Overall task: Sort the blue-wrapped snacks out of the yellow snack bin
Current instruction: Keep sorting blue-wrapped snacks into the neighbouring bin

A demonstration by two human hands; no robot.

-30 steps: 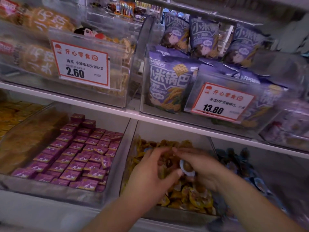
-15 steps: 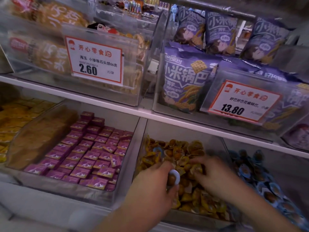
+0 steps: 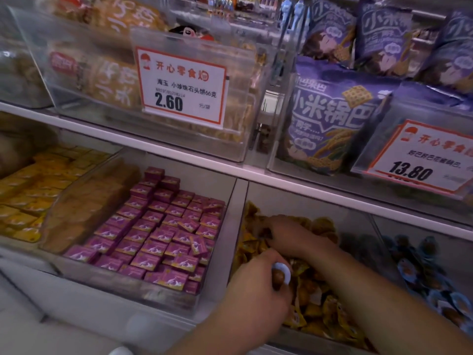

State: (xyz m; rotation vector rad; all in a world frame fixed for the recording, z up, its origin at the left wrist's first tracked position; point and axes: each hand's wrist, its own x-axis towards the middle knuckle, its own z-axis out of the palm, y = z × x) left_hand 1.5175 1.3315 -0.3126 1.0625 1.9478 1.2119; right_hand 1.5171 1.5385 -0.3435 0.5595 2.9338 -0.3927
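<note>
Held a blue-wrapped snack (image 3: 281, 274), left hand (image 3: 256, 301) curled round it at the near edge of the yellow snack bin (image 3: 309, 303); reached deeper toward eleven o'clock, right hand (image 3: 294, 239), fingers buried among wrappers, grip impossible to tell; lay at three o'clock, blue snack bin (image 3: 435, 278), nearer the right hand.

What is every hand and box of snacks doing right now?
Left hand: holds a blue-wrapped snack.
Right hand: down among the yellow snacks, grip unclear.
Yellow bin: open on top, full of snacks.
Blue bin: open, blue snacks inside.
Purple boxes: stacked in neat rows.
Price tag: upright, reads 2.60.
</note>
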